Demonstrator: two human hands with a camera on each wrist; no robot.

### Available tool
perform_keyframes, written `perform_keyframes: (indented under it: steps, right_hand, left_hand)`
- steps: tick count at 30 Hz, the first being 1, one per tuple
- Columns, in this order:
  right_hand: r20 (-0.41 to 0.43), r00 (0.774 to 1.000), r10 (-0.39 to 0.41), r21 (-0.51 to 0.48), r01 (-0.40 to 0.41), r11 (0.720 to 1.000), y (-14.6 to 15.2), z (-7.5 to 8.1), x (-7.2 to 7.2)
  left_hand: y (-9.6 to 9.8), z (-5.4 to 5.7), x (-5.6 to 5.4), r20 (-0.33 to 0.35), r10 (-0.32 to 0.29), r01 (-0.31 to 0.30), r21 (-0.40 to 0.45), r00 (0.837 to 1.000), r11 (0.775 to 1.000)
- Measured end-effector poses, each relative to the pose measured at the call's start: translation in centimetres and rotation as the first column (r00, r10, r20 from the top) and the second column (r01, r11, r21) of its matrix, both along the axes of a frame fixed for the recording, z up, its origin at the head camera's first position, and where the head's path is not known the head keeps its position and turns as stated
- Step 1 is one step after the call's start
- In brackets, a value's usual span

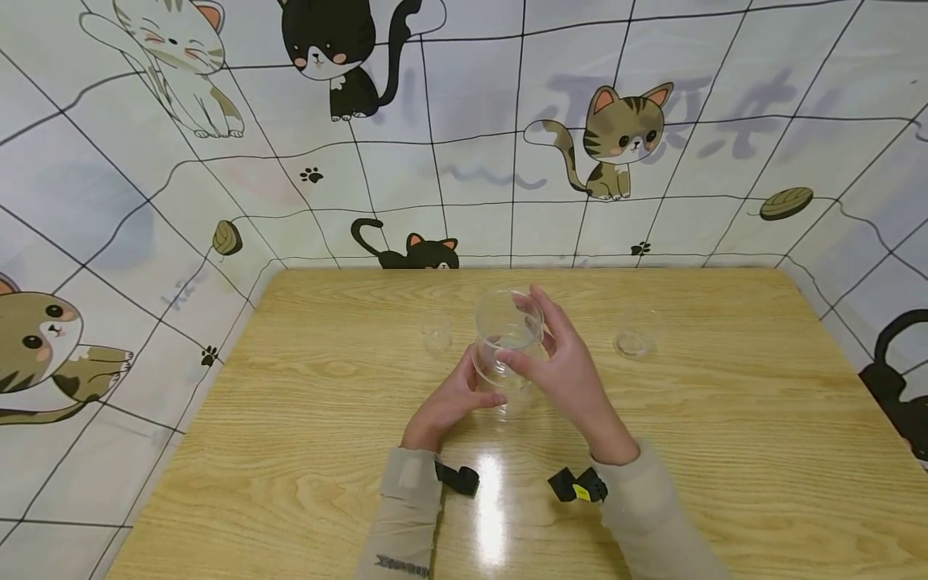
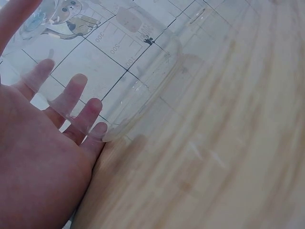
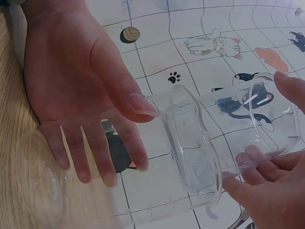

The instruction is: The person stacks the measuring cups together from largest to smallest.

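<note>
My left hand (image 1: 451,396) holds a large clear beaker (image 2: 138,71) low at its side. In the left wrist view, its fingers lie along the glass beside printed graduation marks. My right hand (image 1: 561,362) grips a smaller clear beaker (image 1: 509,312), thumb on the near side and fingers on the far side. That smaller beaker stands partly inside the mouth of the large one, its upper part above the rim. The right wrist view shows both beakers, with my left thumb (image 3: 138,105) near the large beaker's rim. Transparent glass makes their exact contact hard to tell.
On the wooden table (image 1: 326,451), a small clear glass vessel (image 1: 437,337) stands behind and left of my hands. Another clear vessel (image 1: 634,344) stands to the right. A cat-patterned cloth wall (image 1: 471,169) borders the table's back and sides.
</note>
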State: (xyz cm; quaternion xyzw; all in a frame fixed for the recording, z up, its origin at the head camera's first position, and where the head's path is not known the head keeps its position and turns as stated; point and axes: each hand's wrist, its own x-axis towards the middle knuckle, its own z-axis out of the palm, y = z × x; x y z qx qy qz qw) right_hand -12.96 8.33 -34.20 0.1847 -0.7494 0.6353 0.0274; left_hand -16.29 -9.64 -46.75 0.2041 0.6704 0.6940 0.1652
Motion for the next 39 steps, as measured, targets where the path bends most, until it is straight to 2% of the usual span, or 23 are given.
perform_keyframes:
  steps: [3,7,13,16,26,39]
  right_hand:
    - [-0.002,1.000,-0.001,0.005,0.001,1.000,0.0,-0.1,0.0]
    - [-0.006,1.000,0.003,-0.003,-0.003,1.000,0.0,-0.3,0.0]
    - [-0.012,1.000,-0.010,0.015,0.010,1.000,0.3,-2.0,-0.9]
    - [-0.022,1.000,-0.015,0.018,0.016,1.000,0.4,-2.4,-1.1]
    - [-0.015,1.000,-0.026,0.031,0.027,0.999,-0.2,-0.3,0.0]
    - [-0.036,0.997,-0.063,0.090,0.066,0.994,-0.3,-0.5,0.2]
  left_hand:
    - [0.0,0.1,0.0,-0.006,-0.011,0.011,0.003,1.000,1.000]
    - [0.1,1.5,0.6,0.009,-0.028,0.028,0.008,1.000,1.000]
    - [0.0,1.6,0.6,0.005,-0.023,0.023,0.000,1.000,1.000]
    - [0.0,1.5,0.6,0.001,-0.018,0.018,0.003,1.000,1.000]
    - [0.0,1.5,0.7,0.010,-0.012,0.012,0.009,1.000,1.000]
    - [0.1,1.5,0.6,-0.001,-0.016,0.016,0.017,1.000,1.000]
